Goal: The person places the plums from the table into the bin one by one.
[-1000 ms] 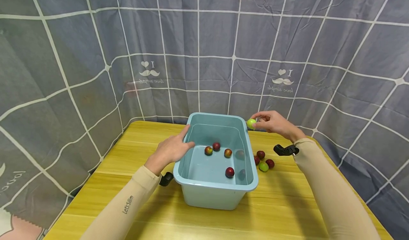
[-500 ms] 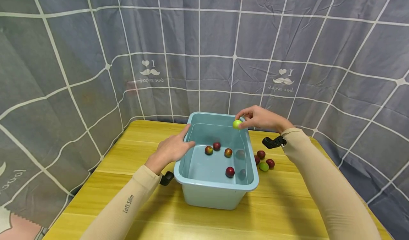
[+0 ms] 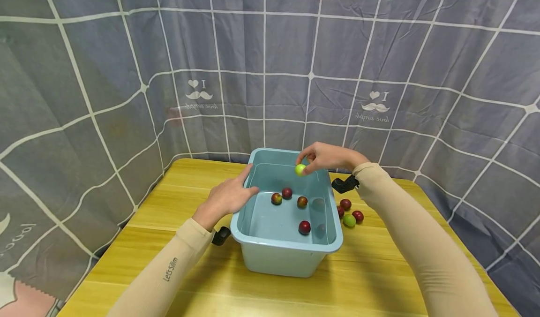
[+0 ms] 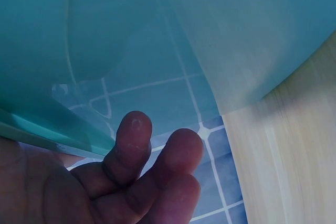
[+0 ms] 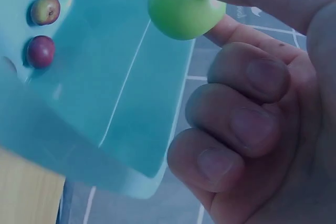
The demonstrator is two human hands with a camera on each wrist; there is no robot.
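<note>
A light blue plastic basin (image 3: 278,245) stands on the table, with several red and red-yellow plums (image 3: 304,227) on its floor. Over its far right part, my right hand (image 3: 326,157) pinches a green plum (image 3: 300,169) between thumb and index finger. The right wrist view shows this green plum (image 5: 181,9) close up, the other fingers curled beneath it. My left hand (image 3: 228,197) rests at the basin's left rim, index finger along the rim and thumb spread over the inside. In the left wrist view, its loosely bent fingers (image 4: 134,140) lie outside the wall.
To the right of the basin, several dark red plums (image 3: 357,216) and another green plum (image 3: 349,220) lie grouped on the yellow wooden table (image 3: 202,176). A grey curtain with white grid lines (image 3: 287,96) hangs behind and at both sides.
My right hand has carried the green plum leftward, from outside the basin's right rim to above its inside. The left hand stays at the left rim.
</note>
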